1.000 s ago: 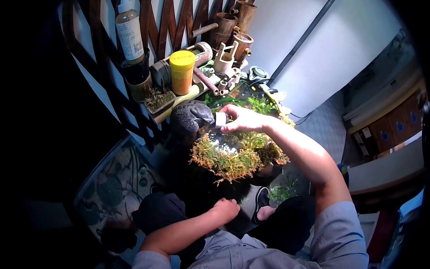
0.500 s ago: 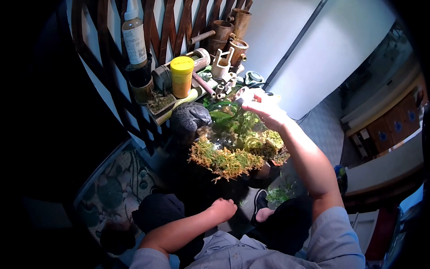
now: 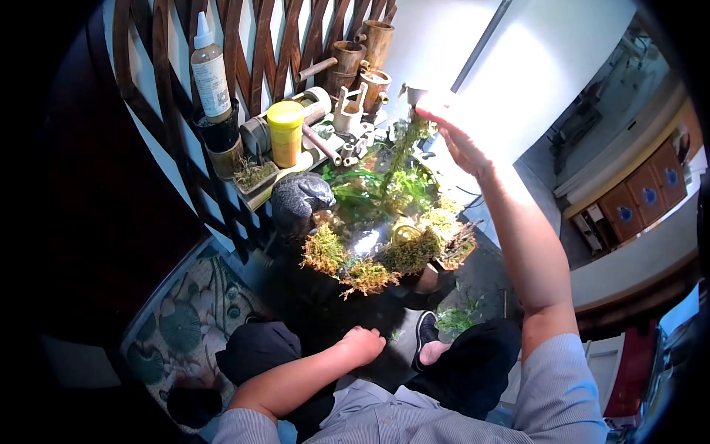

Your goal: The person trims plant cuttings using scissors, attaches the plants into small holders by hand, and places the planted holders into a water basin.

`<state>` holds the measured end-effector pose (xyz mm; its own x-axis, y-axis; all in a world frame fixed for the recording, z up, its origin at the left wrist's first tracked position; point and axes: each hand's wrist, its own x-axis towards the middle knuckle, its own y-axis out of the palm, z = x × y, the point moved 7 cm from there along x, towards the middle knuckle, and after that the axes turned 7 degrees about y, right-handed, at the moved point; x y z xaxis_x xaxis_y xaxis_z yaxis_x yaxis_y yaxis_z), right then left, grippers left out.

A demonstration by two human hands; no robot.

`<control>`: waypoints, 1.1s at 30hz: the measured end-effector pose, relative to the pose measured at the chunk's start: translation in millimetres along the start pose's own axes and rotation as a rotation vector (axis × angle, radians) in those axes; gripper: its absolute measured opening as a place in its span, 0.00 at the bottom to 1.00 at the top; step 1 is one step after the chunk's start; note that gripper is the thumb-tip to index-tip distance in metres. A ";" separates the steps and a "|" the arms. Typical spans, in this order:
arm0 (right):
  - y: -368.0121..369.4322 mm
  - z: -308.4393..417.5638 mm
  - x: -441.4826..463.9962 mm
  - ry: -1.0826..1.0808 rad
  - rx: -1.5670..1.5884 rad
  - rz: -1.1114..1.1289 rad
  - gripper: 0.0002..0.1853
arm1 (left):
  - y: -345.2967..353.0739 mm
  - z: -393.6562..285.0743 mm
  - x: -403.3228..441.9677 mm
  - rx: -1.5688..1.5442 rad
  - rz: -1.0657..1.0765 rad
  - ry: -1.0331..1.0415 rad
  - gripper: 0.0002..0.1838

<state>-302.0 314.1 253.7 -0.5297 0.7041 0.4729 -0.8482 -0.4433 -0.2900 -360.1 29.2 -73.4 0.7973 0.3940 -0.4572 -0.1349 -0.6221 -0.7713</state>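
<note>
My right hand is raised above the far right side of a planted water bowl. Its fingers are closed at the top of a bunch of green trailing water plant, which hangs down toward the leaves. A small pale, cup-like piece shows at the fingertips; glare blurs its shape. Moss lines the bowl's front, and bright light reflects off the water. My left hand rests closed in a loose fist over my lap, and nothing shows in it.
A dark stone figure sits at the bowl's left. Behind it are a yellow-lidded jar, a nozzle bottle and bamboo pipes against a wooden lattice. Plant scraps lie on the floor by my foot.
My right hand has risen, lifting the trailing plant so that its strands now hang in view. The camera view has shifted slightly. My left hand stays in place.
</note>
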 end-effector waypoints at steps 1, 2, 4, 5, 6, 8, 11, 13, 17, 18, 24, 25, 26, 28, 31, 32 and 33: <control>-6.3 -1.4 2.2 0.162 -0.047 -0.078 0.21 | 1.0 -0.1 0.6 0.017 -0.003 0.013 0.17; -13.0 -2.7 2.8 0.322 -0.094 -0.156 0.26 | 1.0 0.0 1.7 0.036 -0.006 0.025 0.19; -14.6 15.0 10.0 0.274 -0.126 -0.124 0.27 | 1.7 -0.3 2.6 0.027 -0.004 0.028 0.20; -15.2 22.7 13.6 0.295 -0.069 -0.114 0.28 | 1.7 -0.4 2.6 0.015 -0.001 0.029 0.21; -15.2 26.4 14.4 0.316 -0.011 -0.104 0.29 | 3.1 -0.1 2.1 0.017 -0.001 0.029 0.21; -16.2 35.2 14.5 0.279 0.058 -0.134 0.28 | 3.9 -1.5 1.4 0.057 -0.053 0.078 0.22; -31.4 41.7 27.7 0.273 -0.062 -0.200 0.25 | 6.5 0.0 2.5 0.054 -0.059 0.065 0.22; -43.3 27.4 27.2 0.306 -0.069 -0.272 0.25 | 8.6 1.2 3.4 0.059 -0.056 0.063 0.22; -44.6 21.9 10.8 0.439 -0.104 -0.341 0.45 | -4.1 -3.3 -7.3 0.029 -0.062 0.054 0.17; -38.7 21.5 3.4 0.510 -0.111 -0.308 0.49 | -0.9 -3.9 -7.2 0.025 -0.052 0.057 0.17; -37.1 37.9 -13.1 0.393 -0.180 -0.256 0.31 | 1.2 -3.6 -5.9 0.049 -0.010 0.017 0.19; -33.4 41.2 -15.1 0.459 -0.239 -0.230 0.29 | 0.6 -3.8 -5.3 0.051 -0.008 0.015 0.19; -34.4 41.2 -18.3 0.493 -0.268 -0.221 0.28 | 2.1 -4.2 -5.0 0.058 0.017 0.019 0.19; -40.1 43.8 -22.0 0.489 -0.317 -0.201 0.29 | 0.0 -5.9 -4.9 0.073 0.043 0.028 0.20; -66.1 33.5 -29.0 0.422 -0.196 -0.209 0.33 | -5.5 -7.2 -10.0 0.056 0.081 -0.022 0.22; -81.4 34.2 -29.6 0.368 -0.200 -0.202 0.35 | -5.4 -7.9 -9.5 0.061 0.086 -0.019 0.22; -96.5 35.0 -30.3 0.314 -0.205 -0.196 0.38 | -4.5 -6.7 -9.7 0.053 0.091 -0.024 0.22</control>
<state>-203.9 316.1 296.5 -0.3077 0.9129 0.2682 -0.8997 -0.1874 -0.3942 -363.3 23.7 -62.6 0.7661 0.3538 -0.5366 -0.2380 -0.6194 -0.7482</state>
